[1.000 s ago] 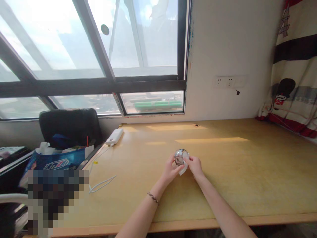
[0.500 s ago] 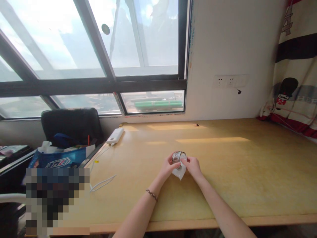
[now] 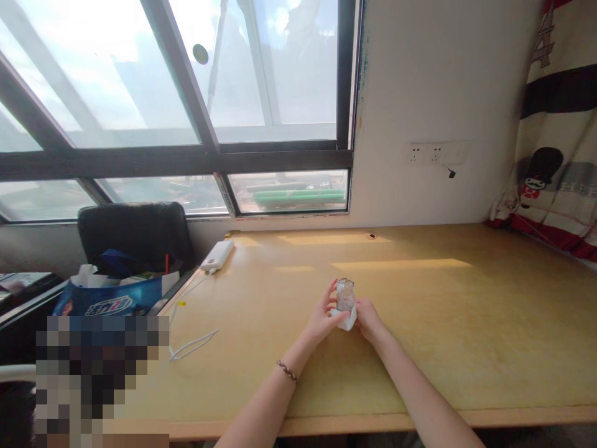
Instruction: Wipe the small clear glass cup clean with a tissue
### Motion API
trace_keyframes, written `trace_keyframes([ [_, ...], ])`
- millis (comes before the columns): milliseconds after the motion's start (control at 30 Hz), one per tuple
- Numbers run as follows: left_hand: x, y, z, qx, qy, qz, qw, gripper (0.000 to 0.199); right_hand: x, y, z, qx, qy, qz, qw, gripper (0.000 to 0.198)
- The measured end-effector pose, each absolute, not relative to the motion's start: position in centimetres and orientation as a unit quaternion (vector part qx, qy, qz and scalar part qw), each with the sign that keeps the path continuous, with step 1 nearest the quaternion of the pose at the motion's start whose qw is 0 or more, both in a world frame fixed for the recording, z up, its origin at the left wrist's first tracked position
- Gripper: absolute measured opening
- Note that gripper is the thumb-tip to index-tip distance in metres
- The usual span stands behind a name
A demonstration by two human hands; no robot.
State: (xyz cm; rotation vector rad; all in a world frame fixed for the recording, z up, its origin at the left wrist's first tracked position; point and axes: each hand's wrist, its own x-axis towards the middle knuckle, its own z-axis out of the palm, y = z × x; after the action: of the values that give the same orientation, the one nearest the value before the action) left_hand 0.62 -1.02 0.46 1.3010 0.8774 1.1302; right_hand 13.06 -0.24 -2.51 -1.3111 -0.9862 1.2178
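Note:
Above the middle of the table, a small clear glass cup (image 3: 346,298) with a dark-edged rim stands roughly upright between my hands. A crumpled white tissue or cloth (image 3: 346,322) wraps its lower part; which of the two I cannot tell. My left hand (image 3: 323,315) grips the cup from the left, thumb across the front and fingers behind. On the other side, my right hand (image 3: 370,317) is closed against the white tissue, its fingertips partly hidden. A braided bracelet (image 3: 286,371) circles my left wrist.
On the wooden table (image 3: 466,336), a white power strip (image 3: 217,256) lies at the far left, its white cable (image 3: 196,342) looping nearby. A blue bag (image 3: 109,298) rests by a black chair (image 3: 135,233). Wall sockets (image 3: 425,153) and a patterned curtain (image 3: 559,143) are at right.
The glass cup has turned from tilted to more upright, showing more of its side. My right hand has shifted slightly right and lower, its thumb off the cup's front.

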Motion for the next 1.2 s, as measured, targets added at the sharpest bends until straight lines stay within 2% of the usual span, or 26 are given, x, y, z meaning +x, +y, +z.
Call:
trace_keyframes([
  [133,0.0,-0.7,0.4,0.564,0.398,0.477,0.543,0.075,12.9,-0.2,-2.5,-0.563,-0.433,0.502,0.494,0.03],
  [233,-0.4,-0.3,0.3,0.565,0.414,0.49,0.519,0.062,13.0,0.0,-2.5,-0.575,-0.448,0.478,0.49,0.029],
  [367,-0.5,0.3,-0.4,0.539,0.395,0.481,0.568,0.037,13.1,0.3,-2.5,-0.588,-0.48,0.435,0.483,0.027],
  [433,-0.6,0.6,-0.9,0.529,0.383,0.473,0.592,0.033,13.2,0.3,-2.5,-0.597,-0.511,0.403,0.469,0.028],
  [600,-0.4,1.0,-1.7,0.501,0.41,0.465,0.605,0.047,13.3,0.2,-2.7,-0.621,-0.541,0.354,0.442,0.032],
  [733,0.5,0.2,-1.3,0.505,0.348,0.483,0.625,0.048,13.6,0.3,-3.1,-0.639,-0.508,0.352,0.458,0.035],
  [867,1.6,-0.5,-1.1,0.518,0.31,0.483,0.635,0.08,13.6,0.3,-3.4,-0.634,-0.48,0.394,0.461,0.04],
  [967,1.7,-0.3,-1.6,0.518,0.303,0.492,0.631,0.093,13.5,0.3,-3.4,-0.633,-0.483,0.399,0.455,0.04],
  [1033,1.3,0.1,-1.8,0.533,0.297,0.498,0.615,0.091,13.5,0.3,-3.2,-0.636,-0.492,0.389,0.449,0.039],
  [1200,0.2,0.8,-1.5,0.57,0.31,0.458,0.608,0.062,13.9,0.5,-2.7,-0.648,-0.514,0.353,0.437,0.033],
])
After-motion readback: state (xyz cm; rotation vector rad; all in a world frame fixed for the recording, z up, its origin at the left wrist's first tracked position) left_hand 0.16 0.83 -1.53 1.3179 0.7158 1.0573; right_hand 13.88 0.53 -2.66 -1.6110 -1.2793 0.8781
